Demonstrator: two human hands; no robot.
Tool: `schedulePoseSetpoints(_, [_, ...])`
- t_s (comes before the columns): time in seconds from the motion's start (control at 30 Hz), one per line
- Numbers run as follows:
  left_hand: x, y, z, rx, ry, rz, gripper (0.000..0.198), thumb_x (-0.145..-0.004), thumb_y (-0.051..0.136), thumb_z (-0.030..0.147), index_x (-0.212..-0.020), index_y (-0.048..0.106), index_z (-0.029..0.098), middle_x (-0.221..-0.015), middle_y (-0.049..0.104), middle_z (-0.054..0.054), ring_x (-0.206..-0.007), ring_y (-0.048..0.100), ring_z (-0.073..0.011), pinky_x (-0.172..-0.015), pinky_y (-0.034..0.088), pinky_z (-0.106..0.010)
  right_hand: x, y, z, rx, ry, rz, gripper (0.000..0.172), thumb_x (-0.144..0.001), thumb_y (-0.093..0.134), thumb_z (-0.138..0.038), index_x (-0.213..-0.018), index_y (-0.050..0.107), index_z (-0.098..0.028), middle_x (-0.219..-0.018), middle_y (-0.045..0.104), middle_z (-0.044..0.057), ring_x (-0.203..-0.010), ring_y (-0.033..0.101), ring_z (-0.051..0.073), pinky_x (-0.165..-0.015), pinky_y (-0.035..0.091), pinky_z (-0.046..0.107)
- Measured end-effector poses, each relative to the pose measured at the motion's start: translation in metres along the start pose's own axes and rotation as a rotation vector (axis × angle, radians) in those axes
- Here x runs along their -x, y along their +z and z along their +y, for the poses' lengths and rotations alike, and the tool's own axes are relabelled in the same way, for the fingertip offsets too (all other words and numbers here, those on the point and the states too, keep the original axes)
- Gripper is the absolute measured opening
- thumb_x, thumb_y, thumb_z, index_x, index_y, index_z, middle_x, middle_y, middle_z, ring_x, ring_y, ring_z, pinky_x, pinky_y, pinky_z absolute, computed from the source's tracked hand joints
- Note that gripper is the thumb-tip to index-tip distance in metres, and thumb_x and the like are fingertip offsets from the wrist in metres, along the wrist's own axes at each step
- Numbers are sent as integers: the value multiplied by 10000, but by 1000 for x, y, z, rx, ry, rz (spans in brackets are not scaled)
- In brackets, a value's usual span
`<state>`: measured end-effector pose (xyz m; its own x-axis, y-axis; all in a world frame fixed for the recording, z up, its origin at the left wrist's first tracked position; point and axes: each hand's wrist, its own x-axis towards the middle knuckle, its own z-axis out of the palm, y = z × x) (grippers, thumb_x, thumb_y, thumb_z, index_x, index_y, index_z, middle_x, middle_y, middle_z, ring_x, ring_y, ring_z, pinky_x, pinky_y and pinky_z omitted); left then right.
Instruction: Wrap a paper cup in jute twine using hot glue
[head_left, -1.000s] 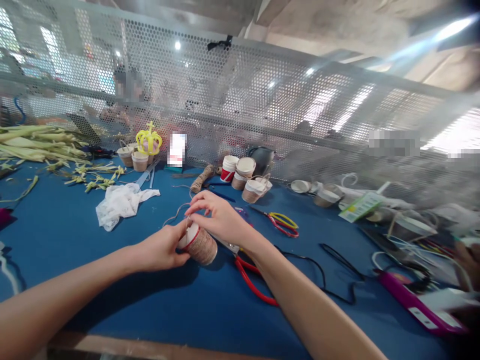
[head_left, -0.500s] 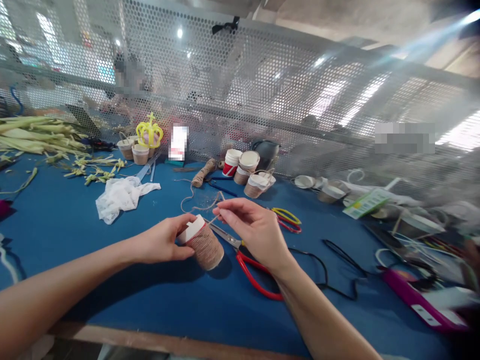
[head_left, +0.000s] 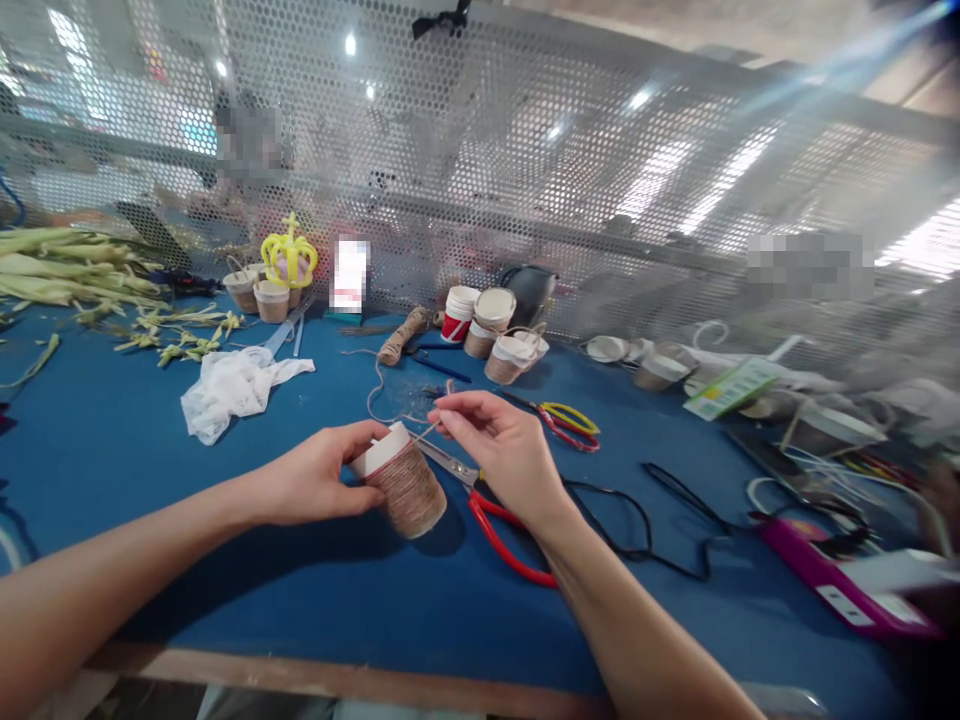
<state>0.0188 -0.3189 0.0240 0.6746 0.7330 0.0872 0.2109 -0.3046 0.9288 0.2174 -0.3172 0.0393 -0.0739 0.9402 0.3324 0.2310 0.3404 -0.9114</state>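
Note:
My left hand [head_left: 322, 475] grips a paper cup [head_left: 412, 490] by its white rim end, thumb along the side and fingers partly hidden behind it. Brown twine is wound round most of the cup, which lies tilted just above the blue tabletop. Between thumb and fingertips, my right hand [head_left: 499, 440] pinches the loose twine [head_left: 426, 432] that runs from the cup near its rim. Under that hand lie red-handled scissors [head_left: 491, 530], their blades pointing behind the cup. A skein of twine [head_left: 403, 337] rests farther back, with a strand trailing toward my hands.
Several twine-wrapped cups [head_left: 510, 357] stand near the perforated metal screen [head_left: 480, 230]. A white cloth [head_left: 236, 390] and pale husks [head_left: 67, 265] are at left. Yellow-and-red-handled scissors [head_left: 571, 425], a black cord [head_left: 630, 545] and a purple power strip [head_left: 840, 580] lie at right.
The cup has turned slightly in my left hand, and the white rim looks smoother. My right hand still pinches the twine close to the cup. The view has shifted a little.

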Motion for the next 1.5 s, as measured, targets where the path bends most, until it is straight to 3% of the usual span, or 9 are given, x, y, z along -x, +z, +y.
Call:
schedulePoseSetpoints(0.57, [3, 2, 3, -2, 19, 20, 334, -696, 565, 121, -1022, 500, 155, -912, 600, -18, -816, 566, -150, -749, 455, -258, 0, 5, 2, 32, 103, -21, 81, -708, 588, -204, -766, 614, -156, -710, 687, 38, -687, 652, 149, -670, 523, 289])
schedulePoseSetpoints(1.2, [5, 4, 3, 14, 72, 27, 387, -705, 566, 120, -1082, 490, 162, -995, 611, -44, -893, 570, -166, -823, 450, -297, 3, 7, 2, 141, 45, -109, 98, -729, 578, -212, -774, 654, -170, -786, 696, 27, -718, 642, 143, -666, 503, 261])
schedulePoseSetpoints(1.37, [5, 4, 3, 38, 98, 35, 374, -715, 567, 121, -1078, 485, 163, -978, 607, -34, -877, 570, -150, -817, 449, -275, 4, 7, 3, 192, 54, -140, 173, -778, 536, -255, -821, 673, -158, -827, 693, 42, -780, 631, 159, -710, 485, 272])
schedulePoseSetpoints(1.5, [4, 4, 3, 59, 88, 93, 369, -715, 582, 137, -1069, 480, 155, -978, 611, -38, -867, 572, -148, -806, 450, -266, 4, 5, 2, 88, 113, -264, 405, -866, 384, -432, -936, 669, -154, -875, 688, 56, -840, 625, 180, -748, 479, 299])
